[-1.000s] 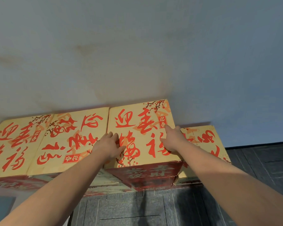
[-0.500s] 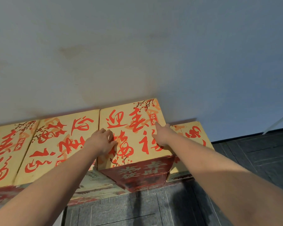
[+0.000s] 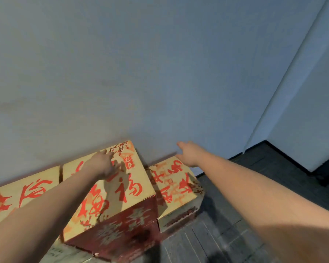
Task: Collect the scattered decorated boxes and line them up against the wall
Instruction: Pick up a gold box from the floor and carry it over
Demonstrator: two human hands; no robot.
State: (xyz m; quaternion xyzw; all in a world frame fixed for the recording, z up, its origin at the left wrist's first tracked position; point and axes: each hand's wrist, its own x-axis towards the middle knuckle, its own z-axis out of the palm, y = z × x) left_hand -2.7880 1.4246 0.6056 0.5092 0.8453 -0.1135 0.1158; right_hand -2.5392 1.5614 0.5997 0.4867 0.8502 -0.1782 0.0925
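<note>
Against the grey wall (image 3: 141, 73), decorated boxes (image 3: 122, 190) sit in a row, one stacked higher. Left hand (image 3: 103, 164) rests flat, fingers relaxed, on the raised box; right hand (image 3: 188, 153) hovers open above the lower end box (image 3: 175, 186). Lining up looks nearly done; any stray boxes lie out of view.

Both bare forearms are reaching forward from the bottom corners of the view, the left arm stretching up from the lower left and the right arm from the lower right. The left hand (image 3: 103, 164) is lying palm down with its fingers spread and relaxed, gripping nothing. The right hand (image 3: 188, 153) is hanging in the air with its fingers extending straight ahead, holding nothing.
</note>
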